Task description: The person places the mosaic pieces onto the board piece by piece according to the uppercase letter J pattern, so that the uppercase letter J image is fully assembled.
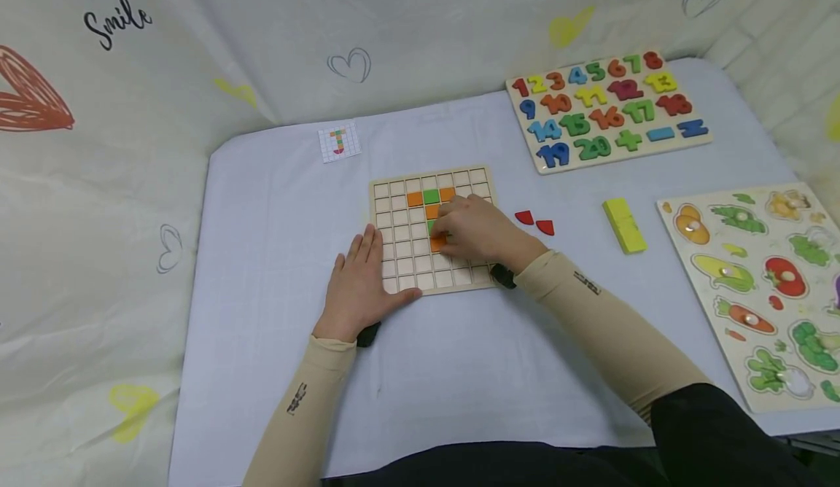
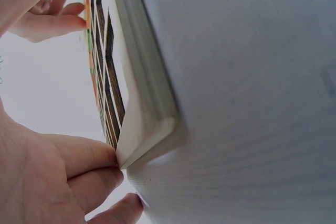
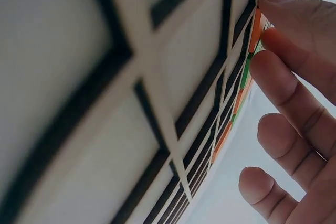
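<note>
A wooden grid board (image 1: 404, 267) lies mid-table, with orange and green square tiles set in a short row and a column below it. My left hand (image 1: 357, 283) rests at the board's near left corner, fingers straight along the left side and thumb at the near edge. Over the column is my right hand (image 1: 475, 230); its thumb and index finger pinch the lowest orange tile (image 1: 436, 246), which looks seated in the grid. The right wrist view shows the thumb (image 3: 286, 6) against the board and the other fingers spread. Some tiles are partly hidden by this hand.
Two red quarter-round pieces (image 1: 545, 228) and yellow blocks (image 1: 625, 226) lie right of the board. A small pattern card (image 1: 328, 153) lies behind it. A number puzzle (image 1: 547, 166) stands at the back right, a vegetable puzzle (image 1: 698, 305) at the right edge.
</note>
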A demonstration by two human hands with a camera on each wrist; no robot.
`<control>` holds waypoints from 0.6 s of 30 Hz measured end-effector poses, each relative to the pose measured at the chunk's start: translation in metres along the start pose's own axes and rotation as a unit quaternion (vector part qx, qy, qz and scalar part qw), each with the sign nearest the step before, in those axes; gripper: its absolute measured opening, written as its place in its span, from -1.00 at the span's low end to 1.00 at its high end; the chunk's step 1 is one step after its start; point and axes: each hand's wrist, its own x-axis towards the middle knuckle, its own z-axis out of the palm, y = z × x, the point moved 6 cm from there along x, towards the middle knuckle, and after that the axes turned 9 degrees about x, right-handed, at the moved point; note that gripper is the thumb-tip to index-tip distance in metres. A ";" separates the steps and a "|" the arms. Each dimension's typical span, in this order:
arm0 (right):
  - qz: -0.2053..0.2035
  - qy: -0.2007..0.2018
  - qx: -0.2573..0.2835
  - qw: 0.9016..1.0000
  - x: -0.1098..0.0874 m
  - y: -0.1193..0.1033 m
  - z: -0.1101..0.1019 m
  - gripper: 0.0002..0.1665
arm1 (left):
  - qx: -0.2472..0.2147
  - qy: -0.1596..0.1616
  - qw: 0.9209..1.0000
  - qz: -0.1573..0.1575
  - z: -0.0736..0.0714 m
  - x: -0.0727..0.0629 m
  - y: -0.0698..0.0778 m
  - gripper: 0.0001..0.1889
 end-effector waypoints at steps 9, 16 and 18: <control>0.053 0.002 0.008 0.999 -0.012 0.025 -0.017 -0.74 | -0.003 -0.002 1.000 0.001 0.000 -0.001 0.001 0.34; 0.137 0.020 0.018 0.990 -0.040 0.069 -0.041 -0.71 | -0.008 0.006 1.000 0.004 -0.002 0.000 0.001 0.34; 0.155 0.020 0.013 0.988 -0.051 0.081 -0.044 -0.69 | -0.007 0.006 1.000 0.004 -0.001 0.000 0.000 0.34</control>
